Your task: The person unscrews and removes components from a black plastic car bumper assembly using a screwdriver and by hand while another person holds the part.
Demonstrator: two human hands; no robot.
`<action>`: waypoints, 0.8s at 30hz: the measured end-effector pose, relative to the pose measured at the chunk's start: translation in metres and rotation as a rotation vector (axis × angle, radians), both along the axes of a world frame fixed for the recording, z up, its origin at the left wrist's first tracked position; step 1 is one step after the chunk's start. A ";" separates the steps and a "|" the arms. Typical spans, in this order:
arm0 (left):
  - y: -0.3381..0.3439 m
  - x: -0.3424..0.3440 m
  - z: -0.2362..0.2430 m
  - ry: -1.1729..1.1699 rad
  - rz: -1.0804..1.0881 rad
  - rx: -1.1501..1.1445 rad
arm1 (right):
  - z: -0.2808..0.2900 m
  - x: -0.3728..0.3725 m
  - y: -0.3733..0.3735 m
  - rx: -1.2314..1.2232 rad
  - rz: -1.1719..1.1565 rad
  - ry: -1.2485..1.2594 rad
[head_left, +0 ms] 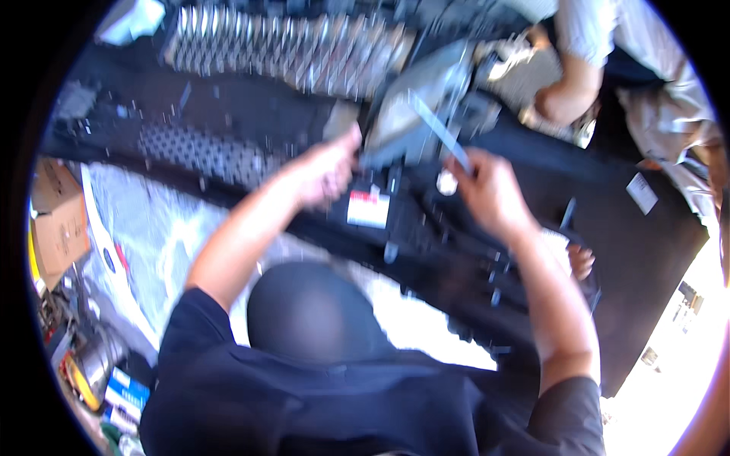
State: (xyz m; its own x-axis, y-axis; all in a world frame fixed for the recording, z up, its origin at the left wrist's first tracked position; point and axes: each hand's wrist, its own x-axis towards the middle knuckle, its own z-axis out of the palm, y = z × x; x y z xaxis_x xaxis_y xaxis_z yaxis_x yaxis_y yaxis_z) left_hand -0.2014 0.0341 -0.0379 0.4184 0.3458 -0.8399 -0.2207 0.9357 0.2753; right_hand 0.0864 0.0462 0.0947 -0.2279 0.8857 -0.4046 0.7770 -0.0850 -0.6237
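Observation:
My right hand [490, 190] is closed round one end of a thin, flat, pale blue strip [433, 121]. The strip slants up and left across a car headlight [418, 102] with a clear lens. Left of the headlight, my left hand [327, 173] is curled shut with its thumb side up. A small greyish piece [342, 120] shows just beyond its fingertips; motion blur hides whether the fingers grip it. Beneath both hands lies a large black plastic car part [426, 228], and a red-and-white label [369, 209] is on it near my left hand.
At the upper right another person's arm [574, 95] reaches in. A different hand [582, 261] shows beside my right forearm. Ribbed silvery material [285, 49] lies at the far side. A cardboard box [59, 216] stands at the left, and a dark rounded shape [312, 311] lies between my arms.

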 end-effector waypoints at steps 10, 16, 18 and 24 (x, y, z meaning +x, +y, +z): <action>0.002 0.051 -0.022 -0.465 0.163 0.141 | 0.005 0.051 -0.005 -0.077 -0.236 0.036; -0.042 -0.010 0.005 -0.509 0.302 0.305 | 0.041 0.041 0.004 -0.154 -0.222 0.112; -0.070 -0.042 0.035 -0.473 0.455 0.361 | 0.056 0.042 0.007 -0.157 -0.234 0.119; -0.198 -0.199 0.110 0.056 0.955 0.447 | 0.035 0.046 0.024 -0.069 -0.196 0.120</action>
